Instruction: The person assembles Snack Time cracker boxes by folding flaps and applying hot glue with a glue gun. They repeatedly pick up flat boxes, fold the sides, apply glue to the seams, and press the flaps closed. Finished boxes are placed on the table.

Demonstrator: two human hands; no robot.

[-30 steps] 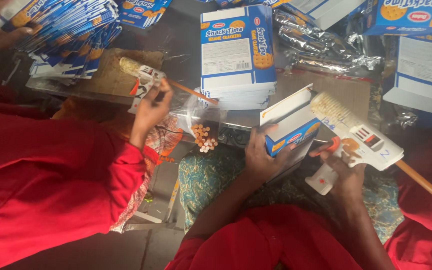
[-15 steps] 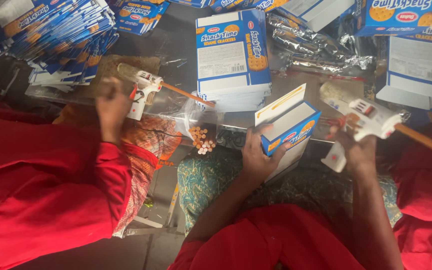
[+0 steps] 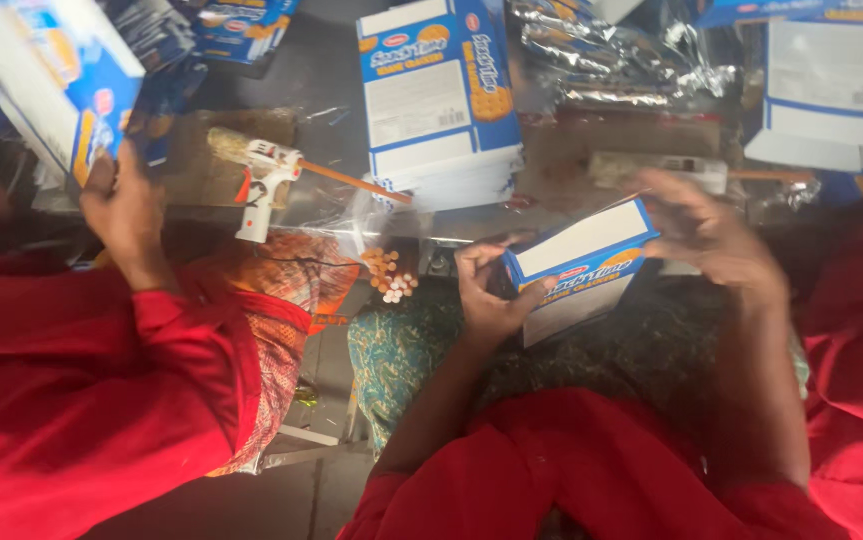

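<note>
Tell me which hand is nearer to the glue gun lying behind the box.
Right. The right hand sits on the box's top edge, just in front of the glue gun. The left hand holds the box's left end, farther away.

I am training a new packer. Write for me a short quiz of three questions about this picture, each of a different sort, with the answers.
1. True or false: both of the wearer's hands touch the blue and white box.
2. Which thing lies on the table with nobody holding it? A) white glue gun B) scissors C) tape roll
3. What does the co-worker's hand hold up?

Key
1. True: left hand and right hand grip its two ends.
2. A
3. Another blue and white carton.
</note>
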